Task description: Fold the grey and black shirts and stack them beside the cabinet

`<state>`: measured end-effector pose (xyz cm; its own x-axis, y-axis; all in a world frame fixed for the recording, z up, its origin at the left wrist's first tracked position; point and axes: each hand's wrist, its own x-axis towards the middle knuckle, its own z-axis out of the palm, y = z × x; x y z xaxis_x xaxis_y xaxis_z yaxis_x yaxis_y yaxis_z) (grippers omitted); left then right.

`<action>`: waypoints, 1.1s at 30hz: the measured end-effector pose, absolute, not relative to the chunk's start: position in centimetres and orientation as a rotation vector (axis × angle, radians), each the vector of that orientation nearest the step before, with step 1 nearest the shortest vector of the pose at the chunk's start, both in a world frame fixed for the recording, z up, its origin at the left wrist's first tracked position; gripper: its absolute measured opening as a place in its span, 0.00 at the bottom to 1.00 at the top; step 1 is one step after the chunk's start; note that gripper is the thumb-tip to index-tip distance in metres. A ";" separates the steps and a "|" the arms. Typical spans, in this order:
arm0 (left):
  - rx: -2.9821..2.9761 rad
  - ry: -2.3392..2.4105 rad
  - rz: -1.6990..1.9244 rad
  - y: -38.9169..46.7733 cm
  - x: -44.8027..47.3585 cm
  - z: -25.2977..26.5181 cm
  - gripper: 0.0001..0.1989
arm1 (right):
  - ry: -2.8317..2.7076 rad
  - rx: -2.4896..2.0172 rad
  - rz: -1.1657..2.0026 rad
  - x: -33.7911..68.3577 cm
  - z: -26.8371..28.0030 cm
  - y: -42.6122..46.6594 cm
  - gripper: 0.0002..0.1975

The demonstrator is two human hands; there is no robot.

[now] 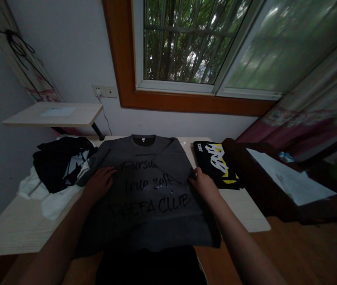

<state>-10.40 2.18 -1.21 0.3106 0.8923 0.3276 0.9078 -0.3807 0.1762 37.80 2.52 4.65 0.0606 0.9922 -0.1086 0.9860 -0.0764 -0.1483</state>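
A dark grey T-shirt (153, 225) with black lettering lies spread front side up, its collar away from me and its hem hanging over the table's near edge. Its right sleeve is folded inward over the chest. My left hand (101, 182) rests on the shirt's left side below the sleeve, fingers stretched out. At the right side edge, my right hand (202, 183) pinches the cloth between thumb and fingers. Just beyond that hand is a folded black garment (216, 164) with white and yellow print.
Black and white clothes (57, 166) are heaped at the table's left. Behind them stands a raised wooden shelf (52, 114) with a paper on it. The pale table (251, 211) ends at the right beside dark furniture (257, 178) with a white sheet (287, 178). A window is ahead.
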 end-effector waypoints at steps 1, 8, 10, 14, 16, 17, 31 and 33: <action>-2.509 -1.724 -0.582 2.2 -10.4 -1.1 0.21 | -2.112 -2.292 0.276 37.8 4.9 2.4 0.17; -2.501 -1.721 -0.557 2.2 -10.1 -1.1 0.21 | -2.142 -2.344 0.347 39.1 5.2 2.1 0.18; -2.501 -1.734 -0.553 2.4 -9.7 -0.9 0.21 | -2.116 -2.333 0.375 39.3 5.0 2.3 0.17; -2.532 -1.742 -0.558 3.0 -8.3 -0.4 0.20 | -2.060 -2.339 0.298 39.0 4.9 2.4 0.15; -2.543 -1.741 -0.537 3.3 -7.4 -0.1 0.20 | -2.064 -2.351 0.202 38.7 5.3 2.4 0.13; -2.549 -1.741 -0.523 3.5 -6.8 0.0 0.20 | -2.071 -2.360 0.161 38.5 5.5 2.5 0.13; -2.546 -1.720 -0.710 6.7 -3.5 -1.3 0.18 | -2.169 -2.329 0.169 37.6 5.9 6.6 0.18; -2.550 -1.709 -0.704 6.7 -3.7 -1.3 0.18 | -2.173 -2.342 0.180 37.4 5.9 7.1 0.18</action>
